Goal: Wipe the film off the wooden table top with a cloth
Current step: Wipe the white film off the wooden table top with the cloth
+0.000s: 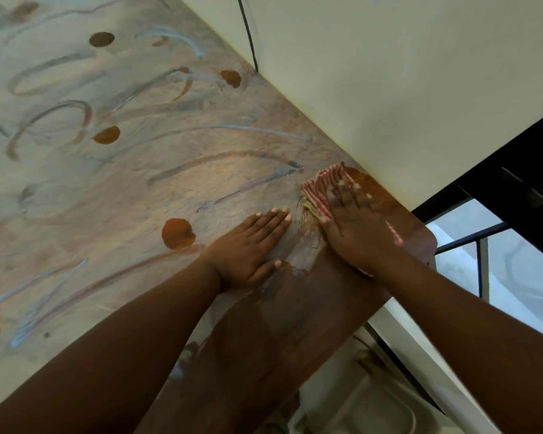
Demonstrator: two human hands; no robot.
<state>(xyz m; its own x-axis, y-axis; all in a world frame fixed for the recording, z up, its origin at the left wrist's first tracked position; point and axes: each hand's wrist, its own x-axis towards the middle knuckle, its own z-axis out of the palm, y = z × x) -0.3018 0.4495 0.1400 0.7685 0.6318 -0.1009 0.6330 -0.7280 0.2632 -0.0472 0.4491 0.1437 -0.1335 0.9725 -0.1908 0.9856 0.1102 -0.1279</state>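
Note:
The wooden table top [295,324] fills most of the view. A pale grey film [107,189] with smeared streaks and round bare spots covers its left and far part. The strip near the right corner shows bare dark wood. A red-and-white striped cloth [322,186] with a frayed edge lies near the wall at that corner. My right hand [355,227] presses flat on the cloth, fingers spread. Beside it, my left hand [251,249] lies flat on the table, palm down, holding nothing, at the border between film and wiped wood.
A cream wall [389,89] runs along the table's far edge, with a black cable [248,32] down it. The table's rounded corner [430,242] is just right of my right hand. Beyond it are a dark window frame [499,189] and white objects [373,402] on the floor below.

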